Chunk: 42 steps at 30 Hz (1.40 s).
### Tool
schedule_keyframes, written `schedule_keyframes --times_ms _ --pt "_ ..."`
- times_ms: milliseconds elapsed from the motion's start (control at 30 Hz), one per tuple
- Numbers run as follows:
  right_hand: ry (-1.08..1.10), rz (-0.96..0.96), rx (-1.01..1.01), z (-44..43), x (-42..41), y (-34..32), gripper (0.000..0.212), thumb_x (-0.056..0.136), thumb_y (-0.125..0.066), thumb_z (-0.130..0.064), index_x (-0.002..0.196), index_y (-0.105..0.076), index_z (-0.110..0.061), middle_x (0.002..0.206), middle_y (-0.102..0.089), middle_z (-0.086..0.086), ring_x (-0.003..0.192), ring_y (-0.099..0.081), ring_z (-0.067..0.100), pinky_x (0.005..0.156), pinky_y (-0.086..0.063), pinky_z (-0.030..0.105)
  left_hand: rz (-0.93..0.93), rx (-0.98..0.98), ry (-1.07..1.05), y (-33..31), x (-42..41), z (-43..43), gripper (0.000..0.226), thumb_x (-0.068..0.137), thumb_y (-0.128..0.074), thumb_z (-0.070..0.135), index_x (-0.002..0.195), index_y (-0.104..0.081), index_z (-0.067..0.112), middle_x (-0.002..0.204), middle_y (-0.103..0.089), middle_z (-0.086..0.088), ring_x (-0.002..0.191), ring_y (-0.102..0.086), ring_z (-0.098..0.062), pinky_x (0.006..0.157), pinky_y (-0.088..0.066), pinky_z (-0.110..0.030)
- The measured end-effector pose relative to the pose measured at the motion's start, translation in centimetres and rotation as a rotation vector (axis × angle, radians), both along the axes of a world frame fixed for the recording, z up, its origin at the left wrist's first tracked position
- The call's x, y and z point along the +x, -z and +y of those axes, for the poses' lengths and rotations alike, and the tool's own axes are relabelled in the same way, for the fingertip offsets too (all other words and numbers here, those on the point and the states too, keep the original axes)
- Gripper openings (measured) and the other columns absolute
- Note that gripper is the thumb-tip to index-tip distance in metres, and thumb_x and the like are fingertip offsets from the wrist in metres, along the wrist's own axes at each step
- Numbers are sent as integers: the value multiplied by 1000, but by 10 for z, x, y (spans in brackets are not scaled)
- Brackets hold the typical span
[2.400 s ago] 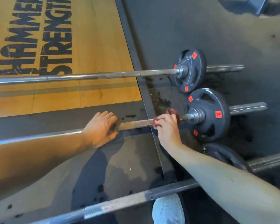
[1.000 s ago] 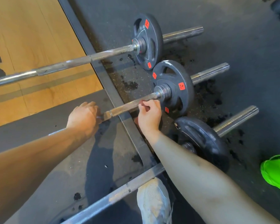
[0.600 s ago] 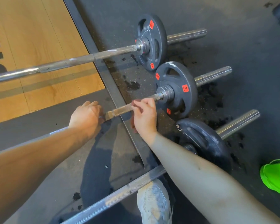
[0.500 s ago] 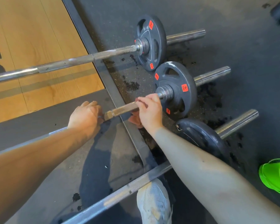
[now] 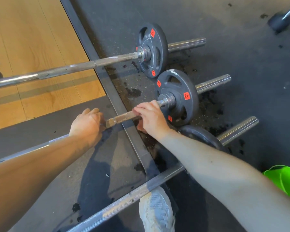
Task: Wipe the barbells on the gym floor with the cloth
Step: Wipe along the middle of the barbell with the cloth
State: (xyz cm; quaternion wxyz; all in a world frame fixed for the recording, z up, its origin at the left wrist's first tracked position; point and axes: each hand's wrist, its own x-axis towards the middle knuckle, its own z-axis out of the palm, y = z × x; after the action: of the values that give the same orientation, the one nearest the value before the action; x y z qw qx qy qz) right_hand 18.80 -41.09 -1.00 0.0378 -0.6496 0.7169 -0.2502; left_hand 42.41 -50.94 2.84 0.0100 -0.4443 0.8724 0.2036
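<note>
Your right hand (image 5: 151, 118) has been working short strokes along the middle barbell (image 5: 122, 117). Half a second ago it was pressed close to the collar, and now it sits on almost the same stretch, fingers curled over the shaft just short of the plate (image 5: 186, 104). The cloth (image 5: 140, 128) is wrapped under your palm, and only a reddish edge shows below the bar at 6 o'clock from your knuckles. Your left hand (image 5: 86, 123) has not shifted. It grips the same shaft at 9 o'clock from the right hand, steadying the bar, with a short run of knurled steel bare between the two hands. By my reading the collar end of this bar is nearly done, and the long part under and beyond your left forearm, toward 8 o'clock, is still to be wiped. The far barbell (image 5: 84, 66) lies at 11 o'clock and the near barbell (image 5: 117, 204) at 6 o'clock. Neither is touched by a hand, so I cannot tell whether they are clean. All three rest on the floor. Their shafts cross a wooden platform (image 5: 40, 39) at 10 o'clock and a metal strip (image 5: 90, 46), and their plates sit on dark rubber floor (image 5: 232, 27) with black specks scattered around them. Your shoe (image 5: 157, 213) is at 6 o'clock, a green object (image 5: 284, 180) at 4 o'clock, and a dumbbell (image 5: 281, 20) at 1 o'clock.
</note>
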Motion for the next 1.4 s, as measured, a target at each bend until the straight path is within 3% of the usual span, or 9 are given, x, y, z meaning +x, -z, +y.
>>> schedule_keyframes --times_ms 233,433,500,600,700,900,1000,1167,1400 --pt "459 -105 -43 -4 -7 4 30 94 -54 3 98 -80 -12 108 -73 3 101 -55 28 96 -46 37 -10 -7 0 2 0 0 14 92 -69 26 104 -70 17 102 -54 3 98 -48 -22 84 -50 -41" --pt "77 -216 -33 2 45 -2 27 87 -63 7 110 -76 2 115 -72 14 105 -50 26 102 -30 5 -45 -15 22 1 -1 -1 15 94 -68 26 107 -69 19 107 -55 3 99 -48 -21 82 -50 -37" --pt "-14 -165 -38 4 17 -5 27 88 -59 -6 105 -78 3 112 -73 16 101 -52 20 100 -38 12 -66 -20 24 1 -2 -1 16 93 -68 25 109 -68 19 107 -55 4 100 -48 -21 82 -51 -37" --pt "263 -201 -90 11 -20 -13 24 89 -61 -7 101 -77 6 112 -71 17 100 -63 19 103 -50 33 -50 -14 17 4 0 -2 17 91 -70 23 107 -68 20 106 -54 4 99 -48 -21 83 -51 -39" --pt "488 -220 -4 9 -4 -8 22 93 -61 7 102 -78 -2 110 -70 9 102 -61 31 99 -42 21 -37 -29 19 5 2 -1 17 90 -71 23 107 -69 20 106 -55 4 98 -48 -21 83 -52 -40" --pt "168 -287 4 2 73 -6 20 93 -61 3 106 -75 -3 111 -50 -13 104 -57 30 85 -53 36 -41 -31 16 5 1 -1 20 91 -71 25 111 -69 21 109 -55 4 99 -48 -20 84 -52 -39" --pt "118 -250 23 4 43 -11 17 85 -64 8 91 -76 -3 101 -58 5 98 -56 22 86 -48 23 -41 -26 21 4 1 0 20 91 -71 26 109 -68 21 106 -54 5 98 -48 -20 83 -52 -38" --pt "701 -388 76 16 -9 3 11 87 -71 1 91 -77 -8 100 -57 -1 97 -63 23 95 -54 35 -30 -8 3 1 2 1 18 91 -70 28 107 -67 20 105 -53 4 98 -46 -20 83 -51 -39" --pt "730 -570 -16 17 56 -11 8 84 -77 -3 88 -74 -10 93 -59 0 82 -54 5 88 -45 16 -39 -20 24 4 2 2 15 97 -63 27 108 -66 17 104 -52 1 96 -45 -22 83 -49 -39"
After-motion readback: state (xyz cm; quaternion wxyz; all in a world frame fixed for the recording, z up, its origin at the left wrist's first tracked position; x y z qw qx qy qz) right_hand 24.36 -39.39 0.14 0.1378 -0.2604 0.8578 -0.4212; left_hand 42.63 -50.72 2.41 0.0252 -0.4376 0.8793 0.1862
